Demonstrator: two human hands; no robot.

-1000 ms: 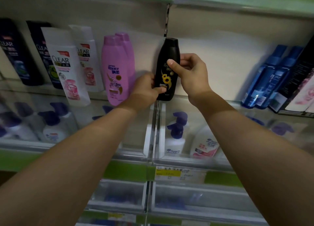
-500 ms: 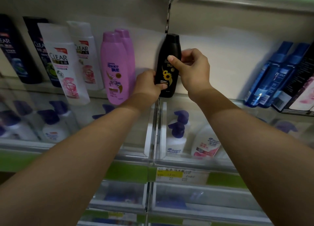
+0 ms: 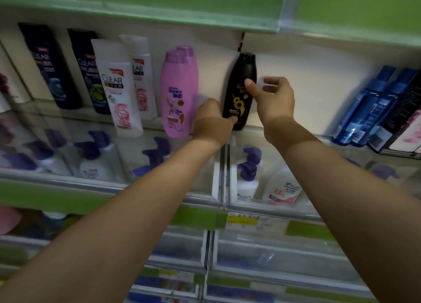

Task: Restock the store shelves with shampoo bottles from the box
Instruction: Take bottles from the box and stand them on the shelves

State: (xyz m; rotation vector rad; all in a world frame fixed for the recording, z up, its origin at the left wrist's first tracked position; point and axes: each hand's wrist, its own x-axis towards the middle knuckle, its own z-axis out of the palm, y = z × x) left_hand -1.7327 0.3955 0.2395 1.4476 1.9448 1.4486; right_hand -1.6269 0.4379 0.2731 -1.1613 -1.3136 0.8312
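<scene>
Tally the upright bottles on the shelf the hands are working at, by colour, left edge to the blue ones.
Dark navy bottles: 2
White bottles: 2
Pink bottles: 2
Black bottle: 1
Blue bottles: 2
Total: 9

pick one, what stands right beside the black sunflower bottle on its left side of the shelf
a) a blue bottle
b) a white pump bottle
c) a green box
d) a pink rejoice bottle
d: on the shelf the pink Rejoice bottle is the nearest thing to the left of the black bottle, with the left hand between them at the base.
</scene>
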